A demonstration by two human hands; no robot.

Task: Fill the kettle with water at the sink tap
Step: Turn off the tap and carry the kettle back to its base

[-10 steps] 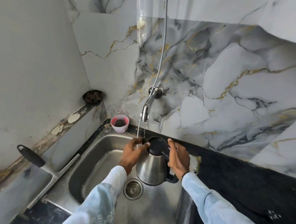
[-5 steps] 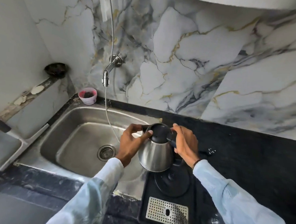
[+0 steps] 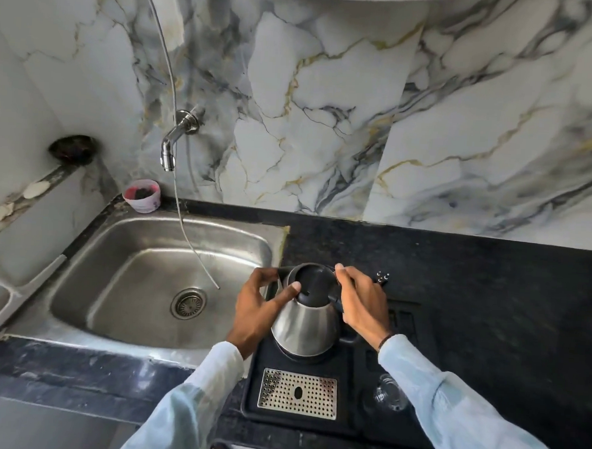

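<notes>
While both hands grip it, the steel kettle [image 3: 304, 331] sits on the black tray [image 3: 351, 392] right of the sink [image 3: 140, 285]: left hand [image 3: 259, 311] fingers clasp its body, right hand [image 3: 362, 306] fingers wrap its handle. No readable writing shows.

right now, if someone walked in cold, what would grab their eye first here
First, the steel kettle near the middle, held between the left hand and right hand over a black tray on the dark counter. Next, the steel sink to its left, with the tap on the marble-patterned wall above it.
</notes>
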